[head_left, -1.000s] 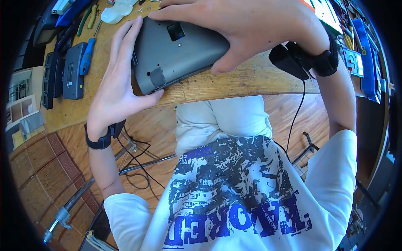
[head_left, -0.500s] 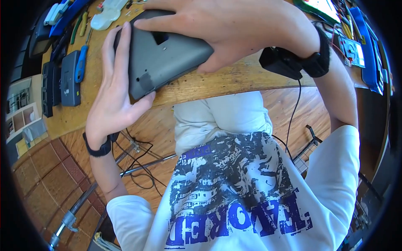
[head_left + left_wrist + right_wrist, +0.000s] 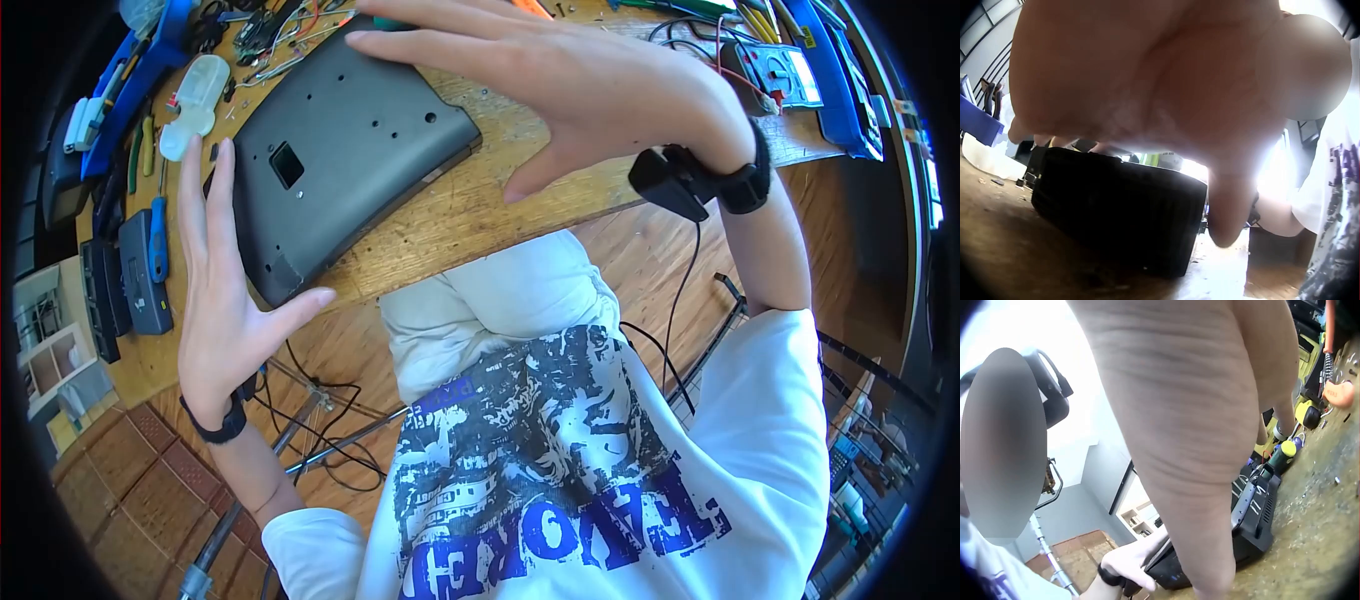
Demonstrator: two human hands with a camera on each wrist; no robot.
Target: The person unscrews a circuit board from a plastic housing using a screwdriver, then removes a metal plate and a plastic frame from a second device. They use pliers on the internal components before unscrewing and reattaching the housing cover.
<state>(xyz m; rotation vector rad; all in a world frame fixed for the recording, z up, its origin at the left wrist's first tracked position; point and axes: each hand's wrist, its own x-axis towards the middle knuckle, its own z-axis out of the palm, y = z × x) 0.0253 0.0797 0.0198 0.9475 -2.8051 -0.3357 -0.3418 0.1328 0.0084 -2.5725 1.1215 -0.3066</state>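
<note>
A dark grey plastic housing (image 3: pixel 350 150), with a square hole and small screw holes, lies on the wooden table. Along its left end is my left hand (image 3: pixel 222 320), fingers straight and thumb spread near its lower corner; whether it touches the housing I cannot tell. My right hand (image 3: pixel 560 90) hovers over the upper right part of the housing, fingers extended, thumb apart from it. In the left wrist view the housing (image 3: pixel 1122 212) shows dark beneath the palm. The right wrist view shows slots along the housing's side (image 3: pixel 1254 531).
A clear plastic container (image 3: pixel 200 95) and a blue screwdriver (image 3: pixel 157 240) lie left of the housing, beside a dark grey box (image 3: pixel 147 280). At the right are a multimeter (image 3: pixel 785 75) with leads and a blue tray (image 3: pixel 840 90). The table's front edge (image 3: pixel 520 235) runs near the hands.
The housing has turned and shows more of its right end. My right hand has come away from its surface to the right, and my left hand has shifted left and toward the body.
</note>
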